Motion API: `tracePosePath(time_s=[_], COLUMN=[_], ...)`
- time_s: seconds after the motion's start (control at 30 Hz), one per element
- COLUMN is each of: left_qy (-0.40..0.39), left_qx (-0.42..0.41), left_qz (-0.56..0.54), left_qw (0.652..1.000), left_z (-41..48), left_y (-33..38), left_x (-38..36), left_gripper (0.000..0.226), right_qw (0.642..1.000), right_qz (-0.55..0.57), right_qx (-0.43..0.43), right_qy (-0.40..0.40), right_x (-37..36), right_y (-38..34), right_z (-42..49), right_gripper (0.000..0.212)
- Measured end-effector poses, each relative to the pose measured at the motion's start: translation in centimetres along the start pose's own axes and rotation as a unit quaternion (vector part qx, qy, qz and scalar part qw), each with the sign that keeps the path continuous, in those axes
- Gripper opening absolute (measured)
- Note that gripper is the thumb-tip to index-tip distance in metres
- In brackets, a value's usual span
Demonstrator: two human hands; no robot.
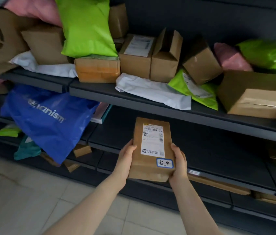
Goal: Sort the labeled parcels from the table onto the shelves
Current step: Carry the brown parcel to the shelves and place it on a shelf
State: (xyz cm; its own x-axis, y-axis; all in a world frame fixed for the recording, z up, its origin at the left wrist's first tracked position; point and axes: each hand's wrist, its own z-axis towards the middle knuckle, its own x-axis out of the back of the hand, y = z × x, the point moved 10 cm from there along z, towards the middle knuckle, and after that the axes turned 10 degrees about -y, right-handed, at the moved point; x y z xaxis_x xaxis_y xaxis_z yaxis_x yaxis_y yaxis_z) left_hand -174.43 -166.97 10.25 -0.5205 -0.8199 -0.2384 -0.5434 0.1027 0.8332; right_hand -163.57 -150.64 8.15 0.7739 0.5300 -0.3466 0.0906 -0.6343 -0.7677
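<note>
Two hands' fingers (128,150) around parcel (151,150)

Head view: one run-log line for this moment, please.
phase: placing | held: brown parcel, label up | left hand + right hand gripping sides | position: before dark shelf | released: no

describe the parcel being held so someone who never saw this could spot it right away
Find the dark shelving unit and look below its crowded upper shelf, in front of the bare middle shelf. There the left hand and right hand grip a flat brown cardboard parcel. Unlike the shelved parcels, it carries a white shipping label plus a blue-bordered handwritten sticker.
</note>
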Motion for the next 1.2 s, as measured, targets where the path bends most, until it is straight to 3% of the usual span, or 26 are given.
tracePosePath(time_s=[0.07, 0.2, 0.3, 0.43, 0.63, 0.77, 0.9, 1.07, 1.2], left_qy=[-0.013, -0.039, -0.049, -0.045, -0.042, -0.037, -0.033, -0.011, -0.045], left_qx=[0.025, 0.082, 0.088, 0.074, 0.036, 0.019, -0.01, -0.11, -0.205], left_qz=[0.035, 0.074, 0.108, 0.107, 0.112, 0.13, 0.092, 0.049, 0.013], left_qw=[0.999, 0.993, 0.989, 0.99, 0.992, 0.991, 0.995, 0.993, 0.978], left_z=[3.2, 10.1, 15.7, 20.2, 25.0, 25.4, 23.8, 17.9, 9.9], left_y=[0.5, 0.9, 2.0, 3.3, 4.8, 5.3, 7.5, 11.0, 9.5], left_x=[0.8, 1.5, 2.0, 3.2, 4.7, 4.5, 4.3, 4.4, 4.5], left_gripper=[0.024, 0.045, 0.05, 0.038, 0.05, 0.045, 0.023, 0.018, 0.042], right_qw=[0.999, 0.996, 0.995, 0.993, 0.989, 0.982, 0.97, 0.979, 0.97], right_qz=[-0.023, -0.063, -0.092, -0.117, -0.141, -0.181, -0.232, -0.169, -0.132], right_qx=[-0.012, -0.041, -0.04, -0.024, 0.048, 0.056, 0.071, 0.111, 0.202], right_qy=[0.028, 0.046, 0.031, 0.001, -0.004, 0.003, -0.011, -0.001, 0.019], right_x=[-1.1, -2.9, -4.3, -6.8, -9.4, -9.8, -9.8, -6.6, -2.5], right_y=[0.5, 0.3, -0.3, 0.2, -0.4, -1.1, -2.8, -5.5, -7.2], right_z=[3.2, 9.3, 13.3, 17.7, 21.6, 21.2, 19.1, 14.2, 6.8], right_gripper=[0.045, 0.07, 0.06, 0.04, 0.057, 0.057, 0.056, 0.064, 0.059])
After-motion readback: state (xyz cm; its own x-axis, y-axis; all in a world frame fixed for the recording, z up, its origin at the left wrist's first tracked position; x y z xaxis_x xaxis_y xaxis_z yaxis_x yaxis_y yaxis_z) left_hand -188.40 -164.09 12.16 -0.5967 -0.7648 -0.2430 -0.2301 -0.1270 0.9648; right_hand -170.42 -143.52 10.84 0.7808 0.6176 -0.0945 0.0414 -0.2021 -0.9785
